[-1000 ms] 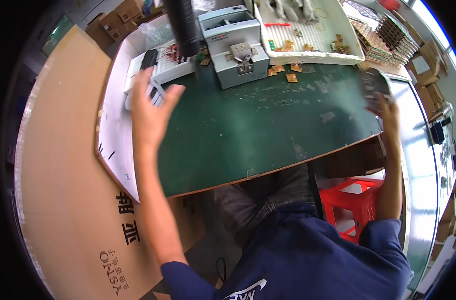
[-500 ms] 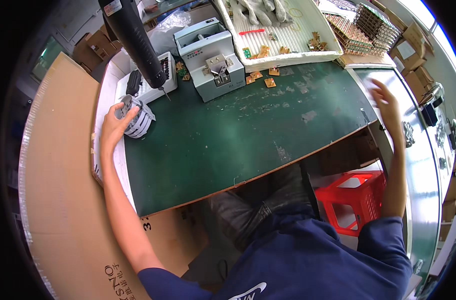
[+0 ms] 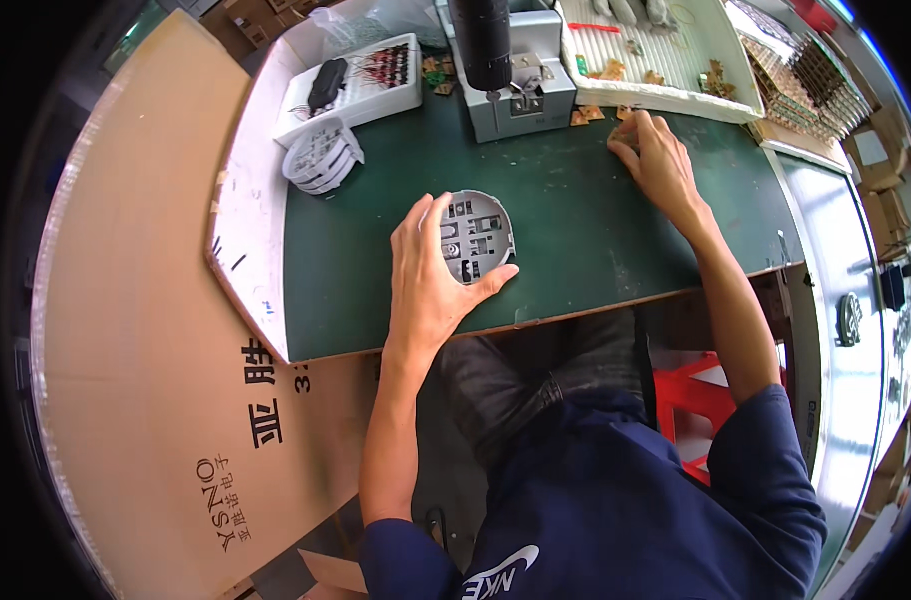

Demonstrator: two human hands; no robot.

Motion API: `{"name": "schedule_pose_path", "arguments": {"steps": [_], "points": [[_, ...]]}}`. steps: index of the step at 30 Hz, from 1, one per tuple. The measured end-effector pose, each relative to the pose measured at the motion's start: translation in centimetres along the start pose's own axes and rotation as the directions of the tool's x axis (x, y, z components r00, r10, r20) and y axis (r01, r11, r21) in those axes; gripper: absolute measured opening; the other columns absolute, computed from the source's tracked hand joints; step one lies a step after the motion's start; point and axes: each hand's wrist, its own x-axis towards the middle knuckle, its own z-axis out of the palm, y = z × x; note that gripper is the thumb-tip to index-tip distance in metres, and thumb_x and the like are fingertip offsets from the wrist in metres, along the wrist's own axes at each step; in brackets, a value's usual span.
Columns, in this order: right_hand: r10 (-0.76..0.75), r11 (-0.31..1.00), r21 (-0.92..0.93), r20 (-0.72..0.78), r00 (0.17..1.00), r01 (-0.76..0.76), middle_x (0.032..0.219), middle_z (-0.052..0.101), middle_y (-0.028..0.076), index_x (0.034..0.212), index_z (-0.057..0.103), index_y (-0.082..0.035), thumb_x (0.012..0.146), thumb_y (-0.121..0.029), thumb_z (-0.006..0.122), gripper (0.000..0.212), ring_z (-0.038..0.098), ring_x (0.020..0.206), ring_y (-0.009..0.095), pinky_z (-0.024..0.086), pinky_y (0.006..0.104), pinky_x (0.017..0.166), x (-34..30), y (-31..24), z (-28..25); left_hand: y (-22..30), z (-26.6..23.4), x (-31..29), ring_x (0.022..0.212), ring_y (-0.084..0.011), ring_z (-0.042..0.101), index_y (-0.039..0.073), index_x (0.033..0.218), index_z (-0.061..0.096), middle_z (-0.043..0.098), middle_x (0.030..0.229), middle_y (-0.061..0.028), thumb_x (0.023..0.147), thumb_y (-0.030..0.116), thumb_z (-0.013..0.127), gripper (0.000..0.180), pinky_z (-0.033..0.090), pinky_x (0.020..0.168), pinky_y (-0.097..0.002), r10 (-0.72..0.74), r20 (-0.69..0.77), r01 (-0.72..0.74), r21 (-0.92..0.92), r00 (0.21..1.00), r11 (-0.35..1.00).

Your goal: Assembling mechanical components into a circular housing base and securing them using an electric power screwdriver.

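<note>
My left hand (image 3: pixel 426 275) grips a round grey plastic housing (image 3: pixel 484 240) by its rim, with cut-outs in its floor, over the green table near the front edge. My right hand (image 3: pixel 666 170) reaches to the far side of the table, thumb and fingers closed around a small orange-brown circuit board, mostly hidden by the fingertips. Beside it lie more of these small circuit boards (image 3: pixel 593 113). A stack of similar grey housings (image 3: pixel 321 160) stands at the left.
A black electric screwdriver (image 3: pixel 481 45) hangs in front of a grey bench machine (image 3: pixel 521 122). A white foam tray (image 3: pixel 401 95) holds wired parts. A large white tray (image 3: pixel 666 95) with gloves sits at the back right. A white cardboard wall (image 3: pixel 251 210) borders the table's left.
My left hand has brought one grey housing from the stack to the table's middle. My right hand has moved from the right side to the small circuit boards. The view has shifted.
</note>
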Motion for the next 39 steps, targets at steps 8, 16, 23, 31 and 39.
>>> {"name": "schedule_pose_path", "arguments": {"steps": [8,16,23,31,39], "points": [[0.287,0.529,0.74,0.305,0.908,-0.415,0.092,0.066,0.004,0.124,0.06,-0.003,0.103,-0.021,0.067,0.029,0.06,0.076,0.009,0.054,0.0301,0.065,-1.2,-1.3,-3.7,-0.2,-1.3,2.2,0.14,-0.0435,0.041,-0.001,0.154,0.038,0.041,0.154,-0.0255,0.068,0.053,0.092,0.115,0.041,0.114,-0.0516,0.006,0.234,-0.005,-0.008,0.972,1.0],[0.164,0.109,0.846,0.502,0.849,-0.522,0.088,0.05,-0.003,0.137,0.058,-0.002,0.111,-0.028,0.052,0.037,0.052,0.077,0.006,0.051,0.0248,0.072,-2.6,-1.3,-3.8,0.3,-1.5,0.2,0.128,-0.0356,0.059,-0.003,0.153,0.042,0.054,0.147,-0.021,0.087,0.053,0.075,0.092,0.046,0.112,-0.0464,-0.166,0.37,0.4,-0.758,0.914,0.515],[0.042,0.085,0.867,0.489,0.871,-0.491,0.104,0.059,0.001,0.145,0.056,0.0,0.111,-0.024,0.052,0.042,0.056,0.09,0.006,0.052,0.0244,0.089,-2.4,-0.6,-3.4,2.1,-0.6,-0.2,0.127,-0.0508,0.056,0.0,0.156,0.035,0.045,0.149,-0.0368,0.096,0.067,0.051,0.092,0.048,0.108,-0.0564,-0.081,0.396,0.277,-0.761,0.915,-0.586],[0.1,0.799,0.541,0.31,0.945,-0.262,0.11,0.072,0.007,0.135,0.067,-0.004,0.097,-0.007,0.069,0.038,0.065,0.091,0.015,0.053,0.0305,0.094,-3.1,-1.9,-3.3,1.5,-1.2,-0.1,0.123,-0.0431,0.062,-0.002,0.153,0.04,0.051,0.145,-0.0328,0.1,0.068,0.041,0.088,0.051,0.105,-0.0527,-0.112,0.39,0.323,-0.865,0.914,-0.383],[-0.134,0.939,0.333,0.114,0.984,0.089,0.106,0.069,0.011,0.126,0.071,-0.009,0.091,-0.008,0.074,0.035,0.066,0.089,0.027,0.054,0.037,0.081,-3.5,-3.0,-3.2,1.2,-1.3,-0.2,0.123,-0.0438,0.062,-0.001,0.153,0.041,0.053,0.144,-0.0311,0.099,0.067,0.042,0.087,0.051,0.104,-0.0518,-0.176,0.387,0.354,-0.915,0.905,-0.192]]}}
